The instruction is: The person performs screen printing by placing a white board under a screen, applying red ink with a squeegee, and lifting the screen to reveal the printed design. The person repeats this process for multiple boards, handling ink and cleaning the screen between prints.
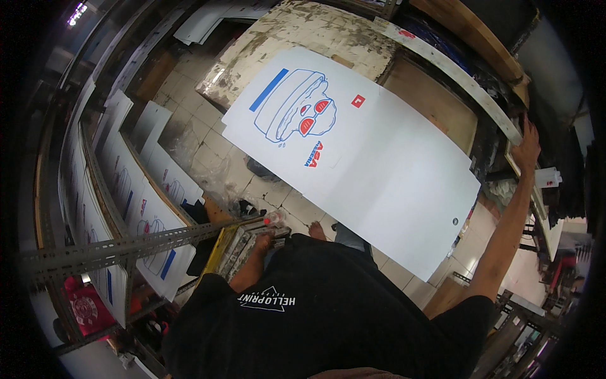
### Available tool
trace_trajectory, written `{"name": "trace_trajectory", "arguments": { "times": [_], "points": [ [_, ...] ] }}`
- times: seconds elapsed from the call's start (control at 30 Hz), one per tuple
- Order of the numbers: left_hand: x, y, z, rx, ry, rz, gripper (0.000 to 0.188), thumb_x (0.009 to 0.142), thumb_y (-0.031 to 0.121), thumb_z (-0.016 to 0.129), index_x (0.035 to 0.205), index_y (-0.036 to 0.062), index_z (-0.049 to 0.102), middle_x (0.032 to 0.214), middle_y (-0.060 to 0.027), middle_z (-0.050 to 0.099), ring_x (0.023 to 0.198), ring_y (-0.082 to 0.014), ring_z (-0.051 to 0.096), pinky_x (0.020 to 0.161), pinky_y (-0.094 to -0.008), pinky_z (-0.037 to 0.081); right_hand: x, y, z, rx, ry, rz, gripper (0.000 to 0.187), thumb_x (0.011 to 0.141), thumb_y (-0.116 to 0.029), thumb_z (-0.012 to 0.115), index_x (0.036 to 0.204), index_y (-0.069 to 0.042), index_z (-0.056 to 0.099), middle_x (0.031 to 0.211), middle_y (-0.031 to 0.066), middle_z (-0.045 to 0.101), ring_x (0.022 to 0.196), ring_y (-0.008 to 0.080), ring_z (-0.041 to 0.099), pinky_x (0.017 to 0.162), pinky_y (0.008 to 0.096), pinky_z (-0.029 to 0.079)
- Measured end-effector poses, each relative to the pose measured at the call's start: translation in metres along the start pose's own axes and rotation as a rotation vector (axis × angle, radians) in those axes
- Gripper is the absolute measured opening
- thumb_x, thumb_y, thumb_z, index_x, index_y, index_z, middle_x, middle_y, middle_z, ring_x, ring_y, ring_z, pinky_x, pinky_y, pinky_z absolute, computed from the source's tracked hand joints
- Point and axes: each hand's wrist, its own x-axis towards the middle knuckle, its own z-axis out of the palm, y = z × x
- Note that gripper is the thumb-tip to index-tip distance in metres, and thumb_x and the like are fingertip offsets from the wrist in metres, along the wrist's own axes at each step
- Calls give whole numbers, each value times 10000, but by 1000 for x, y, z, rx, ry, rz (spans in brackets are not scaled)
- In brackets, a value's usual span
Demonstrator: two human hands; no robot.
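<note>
In front of me a large white sheet (pixel 391 170) lies over the worktable (pixel 297 25). It bears a blue line drawing of a cup-like figure with red sunglasses, a blue bar, and small red marks. My right arm reaches far out to the right, and my right hand (pixel 527 148) is closed around the end of a long white bar (pixel 464 79) along the sheet's far side. Low on my left, my left hand (pixel 264 241) hangs beside a yellow-edged frame (pixel 218 249); its fingers are too small and dim to read.
Metal racks (pixel 126 249) on the left hold several printed sheets (pixel 154 221). A clear plastic bottle (pixel 274 218) stands near my left hand. Under the table edge shows a tiled floor (pixel 297 207). A white container (pixel 548 177) is beyond my right hand. A wooden beam (pixel 470 28) runs behind the bar.
</note>
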Motion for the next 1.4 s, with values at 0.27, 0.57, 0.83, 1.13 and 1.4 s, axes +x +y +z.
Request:
{"name": "trace_trajectory", "arguments": {
  "times": [0.27, 0.57, 0.83, 1.13, 1.4],
  "points": [
    [-20, 20, 12, 80, 27, -24, 465, 815, 297, 706, 1144, 3, 560, 990, -119, 635, 798, -241, 615, 693, -388, 489, -3, -7, -7, -26, -17, 13, 808, 678, -48, 498, 1443, -194, 281, 1410, 185, 361, 1321, 366, 322, 1003, 586, 316],
    [-15, 10, 8, 40, 55, -36, 526, 818, 277, 704, 1214, 9, 486, 1005, -116, 634, 801, -242, 618, 709, -397, 489, -1, 1, -1, -7, 6, -59, 835, 698, -155, 597, 1453, -237, 250, 1375, 208, 399, 1297, 359, 366, 977, 561, 378],
    [-9, 9, 13, 137, 82, -10, 485, 829, 300, 684, 1173, 9, 507, 987, -110, 630, 783, -241, 621, 712, -406, 487, -1, 6, 1, -81, 5, -23, 863, 671, -119, 574, 1457, -250, 242, 1391, 194, 391, 1305, 359, 356, 974, 578, 372],
    [-3, 3, 5, 12, 5, 35, 445, 817, 304, 695, 1117, 13, 542, 960, -115, 631, 786, -253, 621, 689, -420, 485, 0, 6, 5, -10, 33, -40, 845, 669, -109, 548, 1453, -223, 254, 1390, 202, 387, 1302, 373, 353, 975, 573, 372],
    [-15, 10, 14, 47, 74, -11, 526, 808, 324, 703, 1171, 1, 500, 1004, -129, 627, 825, -277, 622, 706, -429, 487, 0, 11, 4, -34, 42, -61, 832, 640, -136, 527, 1436, -200, 294, 1368, 205, 403, 1291, 378, 363, 979, 570, 373]
  ]
}}
